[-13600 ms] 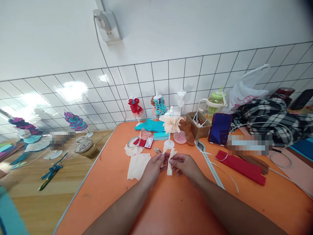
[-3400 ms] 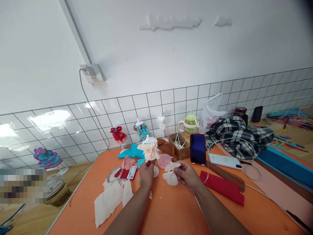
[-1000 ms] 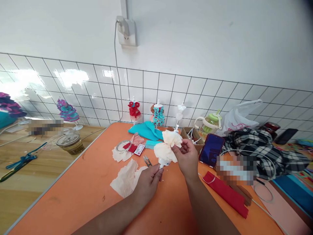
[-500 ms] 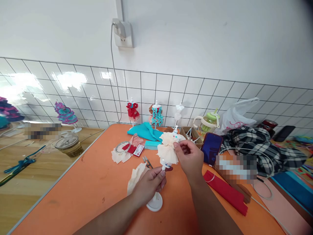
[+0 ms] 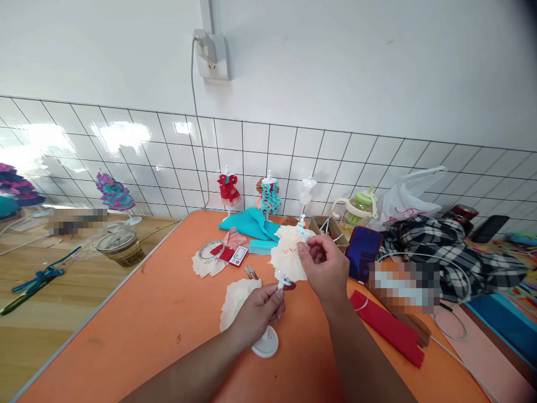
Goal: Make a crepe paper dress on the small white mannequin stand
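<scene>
My left hand (image 5: 258,313) is closed round the thin stem of a small white dress-form mannequin (image 5: 301,223), which leans above the table with its round white base (image 5: 265,342) below my wrist. A gathered cream crepe-paper ruffle (image 5: 286,252) covers the front of the mannequin's body. The thumb and fingers of my right hand (image 5: 326,271) pinch this ruffle at its right edge; the fingertips are partly hidden. Beside my left hand lies a loose cream crepe-paper piece (image 5: 235,299), with small thread snips (image 5: 251,272) just beyond it.
On the orange table (image 5: 159,324) are a tape roll (image 5: 211,251), turquoise paper (image 5: 247,224), a red strip (image 5: 390,330) and a phone (image 5: 363,252). Several dressed mannequins, including a red one (image 5: 228,190), stand at the wall. A lidded cup (image 5: 363,210) and plaid cloth (image 5: 440,252) sit right.
Both hands keep their grip on the mannequin and the ruffle, with only slight movement. More of the loose cream paper beside my left hand shows now. The view has shifted a little.
</scene>
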`<state>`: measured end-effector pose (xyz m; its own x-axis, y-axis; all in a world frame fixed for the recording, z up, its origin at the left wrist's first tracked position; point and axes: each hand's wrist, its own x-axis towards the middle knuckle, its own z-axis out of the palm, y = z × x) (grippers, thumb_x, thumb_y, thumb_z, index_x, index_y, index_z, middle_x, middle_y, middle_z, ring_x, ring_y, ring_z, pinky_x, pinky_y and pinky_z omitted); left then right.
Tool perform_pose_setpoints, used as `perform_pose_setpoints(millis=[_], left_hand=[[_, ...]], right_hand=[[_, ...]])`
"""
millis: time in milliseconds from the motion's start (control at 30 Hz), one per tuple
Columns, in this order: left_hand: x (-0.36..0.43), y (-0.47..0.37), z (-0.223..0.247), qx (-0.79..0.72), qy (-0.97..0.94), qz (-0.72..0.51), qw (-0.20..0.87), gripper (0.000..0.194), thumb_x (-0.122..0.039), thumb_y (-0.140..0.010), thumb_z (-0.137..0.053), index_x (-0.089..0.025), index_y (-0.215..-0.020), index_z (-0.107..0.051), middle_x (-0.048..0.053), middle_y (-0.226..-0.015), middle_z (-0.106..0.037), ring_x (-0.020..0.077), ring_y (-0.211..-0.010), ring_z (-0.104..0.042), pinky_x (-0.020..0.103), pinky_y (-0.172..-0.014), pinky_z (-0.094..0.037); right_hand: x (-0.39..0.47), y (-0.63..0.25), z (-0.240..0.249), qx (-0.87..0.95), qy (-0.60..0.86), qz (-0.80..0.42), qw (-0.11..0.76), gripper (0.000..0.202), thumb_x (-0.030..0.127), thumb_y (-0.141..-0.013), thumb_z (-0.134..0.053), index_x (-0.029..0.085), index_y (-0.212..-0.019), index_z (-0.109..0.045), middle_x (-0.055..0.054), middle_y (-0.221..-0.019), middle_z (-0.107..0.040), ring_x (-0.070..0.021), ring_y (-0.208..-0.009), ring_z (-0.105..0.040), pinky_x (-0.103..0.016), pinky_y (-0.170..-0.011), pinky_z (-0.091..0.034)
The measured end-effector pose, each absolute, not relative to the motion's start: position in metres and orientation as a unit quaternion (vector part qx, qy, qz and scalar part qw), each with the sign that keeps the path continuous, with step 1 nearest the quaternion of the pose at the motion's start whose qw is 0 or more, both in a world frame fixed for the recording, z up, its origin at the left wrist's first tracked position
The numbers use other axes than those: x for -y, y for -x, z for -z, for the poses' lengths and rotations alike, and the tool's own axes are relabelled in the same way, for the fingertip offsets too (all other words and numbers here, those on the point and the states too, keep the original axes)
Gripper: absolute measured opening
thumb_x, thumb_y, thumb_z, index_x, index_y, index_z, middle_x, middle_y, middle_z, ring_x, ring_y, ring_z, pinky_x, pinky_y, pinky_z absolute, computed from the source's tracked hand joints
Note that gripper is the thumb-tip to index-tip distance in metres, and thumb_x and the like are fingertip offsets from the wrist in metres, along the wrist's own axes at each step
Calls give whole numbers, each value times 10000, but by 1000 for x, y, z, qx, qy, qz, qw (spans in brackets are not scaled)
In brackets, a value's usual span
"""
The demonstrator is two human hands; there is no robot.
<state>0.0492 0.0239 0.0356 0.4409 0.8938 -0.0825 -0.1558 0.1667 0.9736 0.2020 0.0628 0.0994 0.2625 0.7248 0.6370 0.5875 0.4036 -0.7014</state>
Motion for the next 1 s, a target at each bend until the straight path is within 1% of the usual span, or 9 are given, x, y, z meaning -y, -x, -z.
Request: perform_pose_setpoints(millis=[133,267,333,433,600,700,800,900,1000], left_hand=[[-23,-49,-40,-366,-497,-410,672,474,-558,-828,-514,-132,-1014,-605,-63,-544,-373,65,-480,-244,205,-457,-193],[-21,-48,-43,-360,-495,-425,667,428,-545,-829,-523,-138,-936,-603,-62,-549,-379,63,-482,-242,203,-454,-191],[-21,-48,-43,-361,-501,-425,662,424,-540,-837,-514,-141,-949,-599,-63,-548,-379,66,-484,-244,204,-457,-194],[-20,-48,-44,-368,-531,-422,636,425,-540,-849,-494,-140,-942,-602,-62,-541,-376,73,-490,-267,208,-468,-216],[-21,-48,-42,-388,-562,-414,602,430,-552,-859,-462,-151,-735,-560,-51,-535,-385,78,-487,-288,215,-473,-236],[-21,-48,-40,-403,-575,-409,583,426,-544,-869,-446,-154,-732,-550,-43,-549,-399,82,-496,-300,215,-475,-243],[-22,-47,-39,-411,-584,-408,568,406,-532,-881,-428,-157,-811,-568,-45,-556,-402,88,-506,-315,213,-484,-251],[-23,-47,-38,-417,-591,-409,556,396,-517,-887,-421,-163,-749,-534,-45,-555,-402,90,-515,-330,213,-498,-262],[-24,-47,-36,-429,-597,-406,543,393,-500,-898,-404,-172,-696,-484,-42,-561,-407,93,-521,-341,212,-505,-272]], right_hand=[[-64,-206,-89,629,447,60,633,194,312,-756,-668,212,-905,-594,-10,-730,-565,-109,-563,-510,-228,-496,-426],[-64,-216,-88,755,338,160,539,104,203,-784,-653,254,-866,-692,-25,-725,-619,-129,-660,-587,-240,-609,-476],[-65,-216,-89,770,344,151,515,123,209,-806,-631,258,-891,-706,-29,-745,-637,-133,-684,-605,-242,-635,-490],[-63,-212,-93,751,370,110,536,155,252,-811,-624,248,-948,-695,-43,-816,-638,-144,-708,-610,-257,-636,-504],[-59,-203,-99,688,437,61,576,283,355,-761,-669,211,-1004,-653,-77,-964,-562,-174,-781,-590,-296,-654,-515],[-59,-202,-101,679,473,69,558,236,369,-746,-679,212,-918,-642,-72,-980,-545,-188,-840,-589,-303,-688,-509],[-58,-203,-102,673,512,49,531,278,395,-745,-672,210,-935,-593,-61,-965,-559,-190,-826,-584,-297,-661,-496],[-58,-204,-103,678,529,36,510,317,393,-752,-663,217,-996,-560,-34,-919,-575,-182,-813,-579,-283,-652,-477],[-58,-203,-104,693,529,25,489,243,373,-757,-649,224,-932,-570,-34,-956,-576,-185,-848,-583,-276,-652,-459]])
